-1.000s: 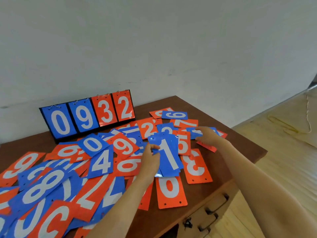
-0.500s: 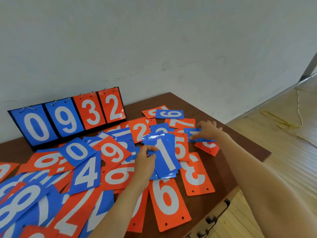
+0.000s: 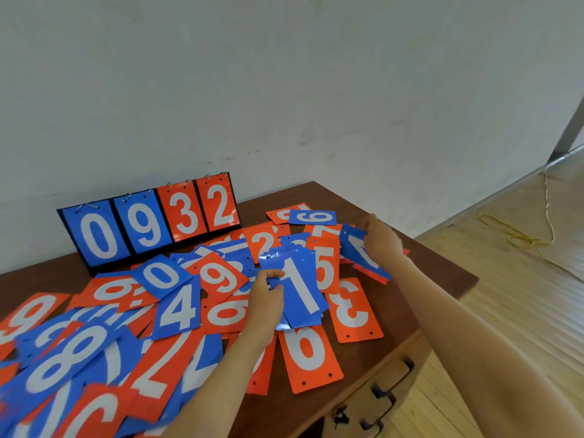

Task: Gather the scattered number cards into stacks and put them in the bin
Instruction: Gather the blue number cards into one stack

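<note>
Lifted since half a second ago, the blue card (image 3: 354,251) now tilts up off the counter (image 3: 303,409) in the right hand (image 3: 380,240), whose grip pinches it; before, it lay flat under those fingers. It hangs just right of and slightly beyond the blue stack (image 3: 300,289) topped by a 1, with its long axis running near-to-far, roughly like the stack's. The left hand (image 3: 267,300) holds that stack at its left edge, its grip closed round it. The card's way home looks like a short sweep leftward over the orange 5 card (image 3: 327,267). Loose cards (image 3: 186,308) lie around the stack, and the scoreboard (image 3: 148,229) stands beyond it to the left. No bin shows.
</note>
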`<action>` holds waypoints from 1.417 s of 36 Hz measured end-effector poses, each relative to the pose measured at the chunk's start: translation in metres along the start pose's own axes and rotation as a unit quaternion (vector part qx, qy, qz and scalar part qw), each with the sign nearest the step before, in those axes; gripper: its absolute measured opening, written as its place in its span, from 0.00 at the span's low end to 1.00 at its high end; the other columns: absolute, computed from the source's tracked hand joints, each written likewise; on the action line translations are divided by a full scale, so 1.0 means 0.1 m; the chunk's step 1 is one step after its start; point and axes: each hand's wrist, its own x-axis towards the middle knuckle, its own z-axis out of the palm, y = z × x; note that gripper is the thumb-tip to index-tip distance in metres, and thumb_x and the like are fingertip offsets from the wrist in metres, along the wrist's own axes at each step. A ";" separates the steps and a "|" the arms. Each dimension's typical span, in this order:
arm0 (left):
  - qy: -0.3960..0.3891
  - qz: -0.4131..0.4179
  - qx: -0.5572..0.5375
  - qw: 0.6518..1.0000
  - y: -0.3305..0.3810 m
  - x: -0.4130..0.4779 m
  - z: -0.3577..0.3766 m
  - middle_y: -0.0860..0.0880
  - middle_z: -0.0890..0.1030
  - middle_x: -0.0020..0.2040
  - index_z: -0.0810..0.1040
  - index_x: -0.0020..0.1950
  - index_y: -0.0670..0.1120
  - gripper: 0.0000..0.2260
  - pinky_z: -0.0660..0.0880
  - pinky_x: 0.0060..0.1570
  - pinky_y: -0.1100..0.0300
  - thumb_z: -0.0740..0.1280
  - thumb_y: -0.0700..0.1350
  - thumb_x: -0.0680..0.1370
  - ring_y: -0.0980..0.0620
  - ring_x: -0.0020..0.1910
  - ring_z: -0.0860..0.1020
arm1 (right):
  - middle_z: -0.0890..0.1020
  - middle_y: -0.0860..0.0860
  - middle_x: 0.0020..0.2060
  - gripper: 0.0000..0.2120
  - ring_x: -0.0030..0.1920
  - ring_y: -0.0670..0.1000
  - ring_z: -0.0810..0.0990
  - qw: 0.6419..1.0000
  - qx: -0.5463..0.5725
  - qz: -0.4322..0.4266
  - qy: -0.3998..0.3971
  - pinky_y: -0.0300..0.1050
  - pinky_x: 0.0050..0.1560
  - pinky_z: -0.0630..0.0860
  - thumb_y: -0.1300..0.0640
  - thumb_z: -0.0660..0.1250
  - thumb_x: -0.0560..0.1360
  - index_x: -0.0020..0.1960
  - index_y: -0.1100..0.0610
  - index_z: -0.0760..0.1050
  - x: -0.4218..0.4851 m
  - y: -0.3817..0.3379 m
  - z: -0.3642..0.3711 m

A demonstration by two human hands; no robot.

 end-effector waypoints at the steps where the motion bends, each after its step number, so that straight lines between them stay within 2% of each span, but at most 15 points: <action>1: 0.002 0.000 0.000 1.000 0.02 -0.04 -0.02 0.54 0.73 0.46 0.73 0.53 0.49 0.07 0.75 0.34 0.58 0.59 0.37 0.80 0.53 0.43 0.79 | 0.77 0.58 0.56 0.17 0.53 0.60 0.77 1.000 0.001 -0.014 0.014 0.49 0.44 0.71 0.69 0.57 0.75 0.63 0.60 0.67 -0.06 -0.05 -0.07; 6: 0.011 -0.001 0.011 1.000 0.13 -0.28 -0.11 0.55 0.72 0.46 0.71 0.56 0.50 0.09 0.76 0.34 0.60 0.59 0.38 0.81 0.54 0.43 0.78 | 0.76 0.56 0.59 0.18 0.55 0.59 0.78 0.994 0.021 -0.088 0.063 0.53 0.45 0.78 0.66 0.62 0.75 0.63 0.57 0.65 -0.44 -0.31 -0.35; 8: 0.014 0.007 0.014 1.000 0.16 -0.38 -0.16 0.53 0.73 0.46 0.71 0.56 0.50 0.09 0.74 0.31 0.61 0.58 0.37 0.81 0.54 0.41 0.78 | 0.76 0.56 0.58 0.16 0.54 0.59 0.78 0.989 0.069 -0.106 0.079 0.54 0.45 0.79 0.65 0.61 0.75 0.61 0.56 0.65 -0.64 -0.41 -0.42; 11: 0.029 0.027 0.025 0.999 0.18 -0.54 -0.25 0.53 0.73 0.46 0.71 0.54 0.49 0.11 0.70 0.24 0.67 0.56 0.35 0.80 0.54 0.37 0.76 | 0.77 0.51 0.54 0.11 0.51 0.53 0.77 0.966 0.225 -0.104 0.074 0.43 0.39 0.75 0.65 0.58 0.78 0.58 0.55 0.68 -0.97 -0.53 -0.48; 13: 0.028 0.042 0.023 0.998 0.19 -0.63 -0.31 0.52 0.73 0.46 0.71 0.55 0.49 0.11 0.69 0.25 0.66 0.56 0.34 0.80 0.54 0.37 0.75 | 0.76 0.48 0.51 0.09 0.49 0.49 0.76 0.946 0.308 -0.096 0.038 0.36 0.38 0.72 0.63 0.61 0.78 0.56 0.53 0.70 -1.18 -0.59 -0.47; 17: 0.035 0.054 0.030 0.997 0.21 -0.78 -0.43 0.47 0.75 0.46 0.72 0.54 0.49 0.13 0.65 0.24 0.63 0.56 0.32 0.78 0.54 0.29 0.70 | 0.76 0.43 0.47 0.06 0.45 0.42 0.76 0.928 0.359 -0.090 -0.033 0.33 0.39 0.72 0.60 0.64 0.77 0.51 0.51 0.72 -1.53 -0.68 -0.35; 19: 0.042 0.054 0.019 0.997 0.21 -0.85 -0.47 0.47 0.76 0.50 0.73 0.52 0.51 0.13 0.65 0.24 0.62 0.57 0.34 0.78 0.53 0.29 0.70 | 0.77 0.45 0.48 0.06 0.45 0.43 0.76 0.932 0.346 -0.097 -0.046 0.32 0.39 0.72 0.60 0.65 0.77 0.52 0.52 0.72 -1.66 -0.73 -0.27; 24: 0.048 0.047 -0.024 0.997 0.20 -1.00 -0.57 0.51 0.74 0.52 0.73 0.53 0.49 0.07 0.73 0.30 0.60 0.61 0.39 0.80 0.51 0.41 0.78 | 0.76 0.45 0.49 0.08 0.48 0.46 0.77 0.941 0.320 -0.101 -0.044 0.36 0.46 0.76 0.60 0.67 0.76 0.55 0.54 0.72 -1.88 -0.87 -0.15; 27: 0.052 0.053 -0.015 0.997 0.14 -1.03 -0.61 0.50 0.73 0.56 0.73 0.54 0.48 0.07 0.80 0.39 0.54 0.65 0.40 0.78 0.51 0.47 0.79 | 0.77 0.45 0.48 0.09 0.49 0.46 0.76 0.951 0.281 -0.128 -0.028 0.37 0.48 0.75 0.57 0.68 0.75 0.54 0.52 0.72 -1.95 -0.94 -0.07; 31: 0.054 0.046 -0.014 0.997 0.05 -0.99 -0.64 0.50 0.72 0.59 0.73 0.54 0.49 0.08 0.80 0.46 0.47 0.64 0.37 0.78 0.50 0.50 0.78 | 0.75 0.46 0.52 0.09 0.49 0.45 0.75 0.962 0.224 -0.152 -0.038 0.38 0.49 0.76 0.53 0.68 0.75 0.54 0.51 0.73 -1.91 -0.97 0.07; 37: 0.070 0.018 -0.025 0.997 -0.03 -0.77 -0.66 0.52 0.72 0.52 0.72 0.55 0.48 0.08 0.78 0.40 0.52 0.61 0.37 0.79 0.54 0.43 0.78 | 0.74 0.50 0.60 0.11 0.57 0.50 0.77 0.965 0.227 -0.080 -0.101 0.48 0.55 0.79 0.56 0.64 0.77 0.60 0.51 0.72 -1.56 -0.87 0.27; 41: 0.073 -0.003 -0.015 0.997 -0.06 -0.48 -0.66 0.53 0.72 0.49 0.71 0.56 0.48 0.09 0.79 0.43 0.49 0.61 0.36 0.79 0.51 0.43 0.78 | 0.74 0.54 0.64 0.19 0.62 0.53 0.75 0.977 0.159 -0.051 -0.132 0.45 0.58 0.74 0.55 0.65 0.77 0.66 0.56 0.69 -1.15 -0.83 0.39; 44: 0.071 -0.019 0.001 0.997 -0.07 -0.22 -0.63 0.56 0.70 0.46 0.71 0.57 0.48 0.11 0.78 0.45 0.47 0.61 0.35 0.79 0.53 0.39 0.76 | 0.72 0.57 0.66 0.24 0.64 0.56 0.73 0.982 0.094 -0.031 -0.159 0.47 0.60 0.72 0.53 0.65 0.77 0.70 0.61 0.65 -0.80 -0.87 0.45; 48: 0.074 -0.016 0.030 0.997 -0.09 0.11 -0.59 0.54 0.71 0.47 0.71 0.58 0.48 0.11 0.74 0.32 0.61 0.60 0.35 0.79 0.56 0.37 0.75 | 0.73 0.58 0.64 0.30 0.60 0.56 0.76 0.981 0.056 0.027 -0.184 0.49 0.58 0.76 0.47 0.65 0.76 0.71 0.62 0.61 -0.34 -0.94 0.60; 51: 0.064 -0.026 0.029 0.997 -0.11 0.32 -0.58 0.54 0.72 0.45 0.70 0.58 0.49 0.10 0.75 0.33 0.59 0.60 0.36 0.79 0.54 0.37 0.77 | 0.72 0.58 0.65 0.35 0.63 0.56 0.73 0.982 0.006 0.031 -0.188 0.49 0.63 0.71 0.41 0.65 0.74 0.71 0.63 0.61 -0.04 -0.97 0.72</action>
